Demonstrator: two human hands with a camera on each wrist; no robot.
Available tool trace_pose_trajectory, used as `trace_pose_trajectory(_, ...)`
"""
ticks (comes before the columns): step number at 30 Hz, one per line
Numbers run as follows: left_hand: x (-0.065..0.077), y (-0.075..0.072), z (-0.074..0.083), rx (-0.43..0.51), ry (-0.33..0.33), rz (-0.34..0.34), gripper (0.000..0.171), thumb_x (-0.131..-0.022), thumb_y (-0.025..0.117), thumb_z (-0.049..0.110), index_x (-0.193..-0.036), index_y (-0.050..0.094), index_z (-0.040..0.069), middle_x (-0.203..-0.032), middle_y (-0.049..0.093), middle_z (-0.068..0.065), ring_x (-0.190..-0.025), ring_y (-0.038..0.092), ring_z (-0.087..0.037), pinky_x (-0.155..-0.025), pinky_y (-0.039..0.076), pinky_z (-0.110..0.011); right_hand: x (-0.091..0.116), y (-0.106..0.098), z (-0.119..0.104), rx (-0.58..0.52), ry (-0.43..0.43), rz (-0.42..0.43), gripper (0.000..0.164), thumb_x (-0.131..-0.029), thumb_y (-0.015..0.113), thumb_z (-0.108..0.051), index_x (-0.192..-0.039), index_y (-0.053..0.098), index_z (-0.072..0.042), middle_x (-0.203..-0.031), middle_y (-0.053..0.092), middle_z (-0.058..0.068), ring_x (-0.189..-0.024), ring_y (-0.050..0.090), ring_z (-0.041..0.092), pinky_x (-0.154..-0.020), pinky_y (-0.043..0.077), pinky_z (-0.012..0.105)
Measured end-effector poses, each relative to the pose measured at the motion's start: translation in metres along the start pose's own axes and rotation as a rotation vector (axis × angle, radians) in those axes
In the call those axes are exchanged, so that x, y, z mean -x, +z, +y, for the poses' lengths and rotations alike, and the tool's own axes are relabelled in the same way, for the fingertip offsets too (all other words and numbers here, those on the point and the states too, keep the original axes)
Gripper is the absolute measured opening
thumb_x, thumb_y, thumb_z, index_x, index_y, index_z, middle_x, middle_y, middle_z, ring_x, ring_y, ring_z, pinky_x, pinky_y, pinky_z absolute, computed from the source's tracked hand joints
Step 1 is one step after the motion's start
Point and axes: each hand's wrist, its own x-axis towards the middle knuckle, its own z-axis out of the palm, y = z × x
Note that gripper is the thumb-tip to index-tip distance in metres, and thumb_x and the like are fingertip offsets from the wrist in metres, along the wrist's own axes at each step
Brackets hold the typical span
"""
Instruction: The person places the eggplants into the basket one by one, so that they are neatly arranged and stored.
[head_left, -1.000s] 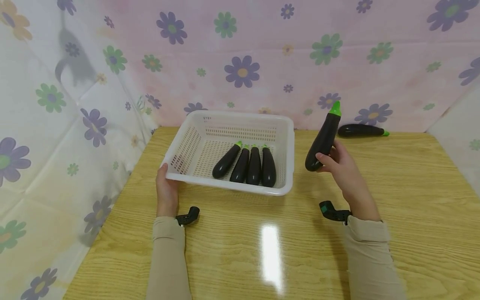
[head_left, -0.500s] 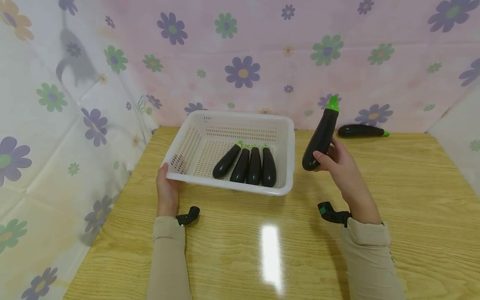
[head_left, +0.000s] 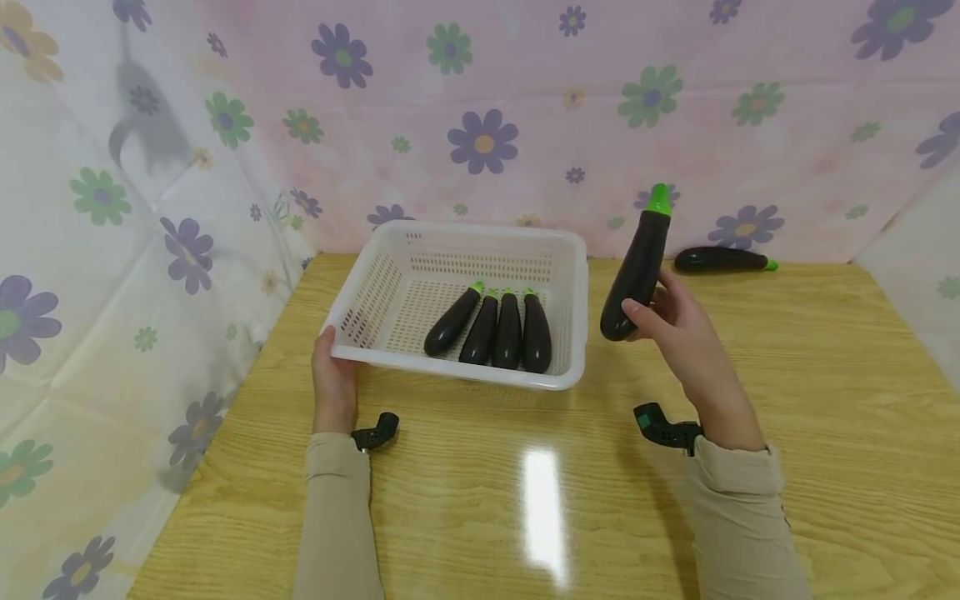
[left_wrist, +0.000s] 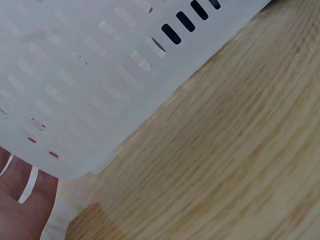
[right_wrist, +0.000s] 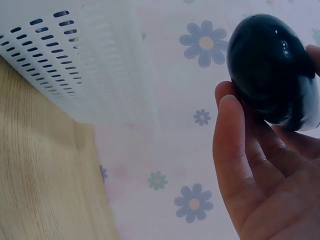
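Note:
My right hand (head_left: 686,333) grips an eggplant (head_left: 639,271) near its fat lower end, to the right of the white plastic basket (head_left: 457,372). The eggplant is dark and glossy, slightly tilted, with its bright green stem up. In the right wrist view only its round dark end (right_wrist: 272,70) shows, with fingers (right_wrist: 230,145) around it. My left hand (head_left: 333,383) holds the basket by its near left corner; some of its fingers are hidden by the basket. Several eggplants (head_left: 507,329) lie side by side in the right half of the basket, stems away from me.
Another eggplant (head_left: 720,260) lies on the wooden table (head_left: 450,500) at the back right, close to the flowered cloth (head_left: 525,83) behind. A second flowered cloth side (head_left: 112,292) stands along the left.
My right hand has moved the eggplant a little to the left, and its stem is now slightly higher. The left hand and the basket stay where they were.

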Motion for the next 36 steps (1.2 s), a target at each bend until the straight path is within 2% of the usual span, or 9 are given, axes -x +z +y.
trace_pose_trajectory(10,-0.001,-0.002,-0.003,-0.001,0.006,-0.018,0.045,-0.093,0.035,0.039,-0.132,0.042,0.018,-0.135,0.038,-0.001,-0.123,0.035,-0.013,-0.103,0.023,-0.032,0.002,0.003,-0.003,0.051,0.016,-0.009,0.058,-0.089,0.053,-0.029,-0.140,0.025,-0.026,-0.128,0.043,0.013,-0.102,0.052,0.017,-0.071,0.048,0.025)
trace_pose_trajectory(24,-0.002,0.000,-0.002,0.019,0.017,-0.028,0.046,-0.093,0.036,0.038,-0.133,0.041,0.016,-0.136,0.038,-0.003,-0.124,0.034,-0.015,-0.103,0.023,-0.033,0.003,0.006,-0.004,0.106,0.037,-0.009,0.060,-0.089,0.053,-0.033,-0.140,0.023,-0.026,-0.128,0.044,0.010,-0.108,0.047,0.015,-0.075,0.045,0.025)
trace_pose_trajectory(27,-0.003,-0.001,-0.002,0.020,0.018,-0.031,0.046,-0.093,0.035,0.039,-0.133,0.041,0.016,-0.136,0.037,-0.003,-0.124,0.034,-0.015,-0.103,0.023,-0.033,0.002,0.010,-0.004,0.114,0.046,-0.018,0.061,-0.088,0.054,-0.036,-0.140,0.024,-0.028,-0.128,0.044,0.009,-0.110,0.046,0.017,-0.079,0.043,0.029)
trace_pose_trajectory(33,-0.004,-0.002,-0.003,0.004,0.021,-0.023,0.046,-0.093,0.035,0.040,-0.132,0.042,0.017,-0.135,0.038,-0.001,-0.123,0.035,-0.013,-0.103,0.023,-0.031,-0.002,0.025,-0.005,0.095,0.057,-0.057,0.066,-0.085,0.057,-0.038,-0.140,0.020,-0.031,-0.129,0.042,0.007,-0.113,0.045,0.021,-0.090,0.037,0.043)
trace_pose_trajectory(36,-0.003,-0.001,-0.002,0.004,0.013,-0.015,0.045,-0.093,0.035,0.039,-0.132,0.042,0.017,-0.135,0.038,-0.001,-0.123,0.035,-0.014,-0.103,0.023,-0.031,-0.004,0.032,-0.005,0.041,0.038,-0.075,0.070,-0.087,0.056,-0.033,-0.141,0.011,-0.036,-0.128,0.040,0.009,-0.108,0.050,0.023,-0.089,0.040,0.039)
